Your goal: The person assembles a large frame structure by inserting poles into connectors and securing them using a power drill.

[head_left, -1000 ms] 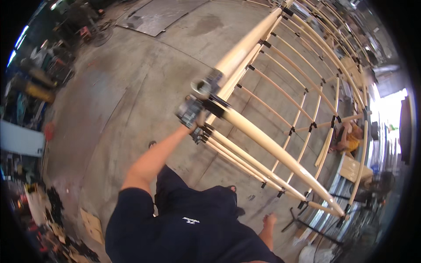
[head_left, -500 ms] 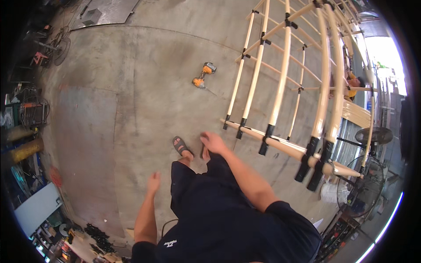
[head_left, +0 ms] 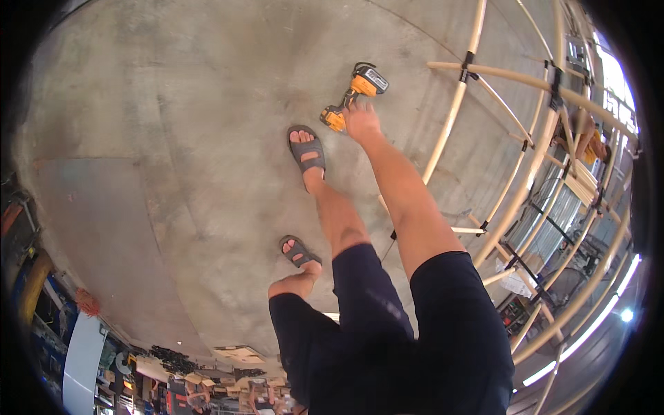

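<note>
The blurred right hand [head_left: 362, 120] partly hid an orange-and-black power drill [head_left: 366, 84]; whether its fingers gripped it, I couldn't tell. The left hand was unseen.

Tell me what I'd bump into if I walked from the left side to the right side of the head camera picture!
Long yellow roll → white board → grey sandals → orange and black drill → big frame of tan poles.
</note>
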{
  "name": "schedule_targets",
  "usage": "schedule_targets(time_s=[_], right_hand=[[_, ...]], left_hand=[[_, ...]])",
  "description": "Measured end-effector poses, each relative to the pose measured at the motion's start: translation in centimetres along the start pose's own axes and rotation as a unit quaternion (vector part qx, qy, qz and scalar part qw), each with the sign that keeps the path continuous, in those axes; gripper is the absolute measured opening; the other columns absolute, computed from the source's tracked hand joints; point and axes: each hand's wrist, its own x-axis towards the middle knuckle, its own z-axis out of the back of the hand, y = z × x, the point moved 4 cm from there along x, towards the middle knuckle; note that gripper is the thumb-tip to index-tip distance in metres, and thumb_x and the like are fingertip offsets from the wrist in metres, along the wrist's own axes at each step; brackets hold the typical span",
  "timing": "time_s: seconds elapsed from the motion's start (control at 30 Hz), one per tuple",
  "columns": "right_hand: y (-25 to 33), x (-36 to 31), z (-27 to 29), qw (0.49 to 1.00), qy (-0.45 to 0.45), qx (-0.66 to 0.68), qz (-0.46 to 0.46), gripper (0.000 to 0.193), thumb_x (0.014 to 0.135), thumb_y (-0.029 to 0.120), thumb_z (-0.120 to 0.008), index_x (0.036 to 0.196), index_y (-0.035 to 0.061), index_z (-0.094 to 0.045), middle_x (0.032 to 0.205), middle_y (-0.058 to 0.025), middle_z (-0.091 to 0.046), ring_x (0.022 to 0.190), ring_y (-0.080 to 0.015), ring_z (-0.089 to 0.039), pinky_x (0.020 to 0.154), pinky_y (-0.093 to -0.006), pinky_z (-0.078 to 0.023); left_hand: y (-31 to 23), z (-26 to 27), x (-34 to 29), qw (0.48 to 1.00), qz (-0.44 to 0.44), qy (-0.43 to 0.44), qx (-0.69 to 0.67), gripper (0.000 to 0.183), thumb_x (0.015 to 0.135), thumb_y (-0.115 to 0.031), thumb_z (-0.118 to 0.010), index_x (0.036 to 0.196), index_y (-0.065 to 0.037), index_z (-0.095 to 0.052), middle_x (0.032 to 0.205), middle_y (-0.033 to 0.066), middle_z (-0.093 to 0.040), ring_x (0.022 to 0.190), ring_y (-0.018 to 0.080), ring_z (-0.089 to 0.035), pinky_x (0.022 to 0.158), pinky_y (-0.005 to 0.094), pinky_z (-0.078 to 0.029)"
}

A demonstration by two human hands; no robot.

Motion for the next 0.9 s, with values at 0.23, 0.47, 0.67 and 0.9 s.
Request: schedule_targets(time_s=[0.23,0.47,0.67,0.9], right_hand=[[-0.6,11.8,-5.5,0.968,0.122,-0.184,0.119,0.034,0.096,0.021,-0.056,0.128,0.0174,-0.067,0.137,-0.0047,-0.061,0.134,-0.0249,-0.05,0.115,-0.049,-0.031],[2.8,3.9,-1.6,0.978,0.2,-0.008,0.049,0.024,0.095,0.024,-0.06,0.111,0.0143,-0.075,0.118,-0.0062,-0.072,0.111,-0.0241,-0.068,0.09,-0.0455,-0.054],[4.9,-9.0,16.0,0.931,0.008,0.323,-0.171,0.037,0.094,0.02,-0.058,0.127,0.0027,-0.055,0.096,-0.0121,-0.075,0.091,-0.0281,-0.073,0.076,-0.0398,-0.057],[15.8,-30.9,20.7,0.783,-0.212,0.558,-0.176,0.043,0.076,0.017,-0.068,0.113,0.0017,-0.051,0.082,-0.021,-0.069,0.078,-0.0404,-0.068,0.068,-0.0505,-0.053]], left_hand=[[-11.3,-4.2,-0.5,0.998,0.045,-0.036,0.025,0.041,0.103,-0.036,-0.054,0.115,0.002,-0.062,0.094,0.0114,-0.069,0.089,0.0229,-0.066,0.08,0.0369,-0.052],[-15.6,-0.5,1.3,0.998,-0.026,-0.039,0.034,0.041,0.103,-0.037,-0.054,0.116,0.001,-0.063,0.094,0.0109,-0.07,0.088,0.0242,-0.067,0.079,0.0386,-0.053],[-19.5,2.1,5.8,0.982,-0.186,-0.029,0.005,0.042,0.103,-0.038,-0.054,0.118,0.001,-0.063,0.093,0.0105,-0.071,0.087,0.0254,-0.068,0.078,0.04,-0.053],[-18.6,4.3,6.5,0.931,-0.354,0.08,0.044,0.043,0.102,-0.038,-0.054,0.117,0.001,-0.065,0.092,0.011,-0.072,0.087,0.0269,-0.069,0.078,0.0417,-0.053]])
